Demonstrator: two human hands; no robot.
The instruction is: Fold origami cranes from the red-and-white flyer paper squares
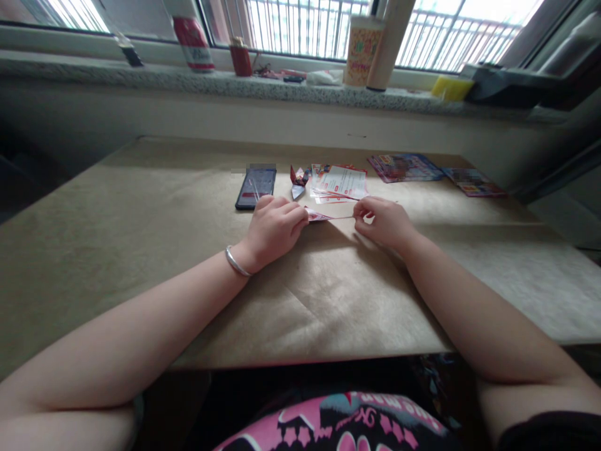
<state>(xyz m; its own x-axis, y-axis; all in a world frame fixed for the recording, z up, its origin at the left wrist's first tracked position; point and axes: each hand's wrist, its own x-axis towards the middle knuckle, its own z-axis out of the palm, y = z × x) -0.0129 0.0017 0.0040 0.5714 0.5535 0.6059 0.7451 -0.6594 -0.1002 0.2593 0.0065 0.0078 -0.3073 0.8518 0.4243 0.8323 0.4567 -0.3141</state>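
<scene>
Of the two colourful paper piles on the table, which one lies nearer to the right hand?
The larger, left pile, beside the white printed sheets; the other pile lies farther from the right hand.

from my end i see thin printed paper in the folded slip (317,215), smooth matt paper on the sheets (346,180), a glossy phone screen (256,186), polished metal on the bracelet (236,262), a matt, faintly creased worktop (141,232) and a speckled, stone-like windowsill (282,91).
</scene>
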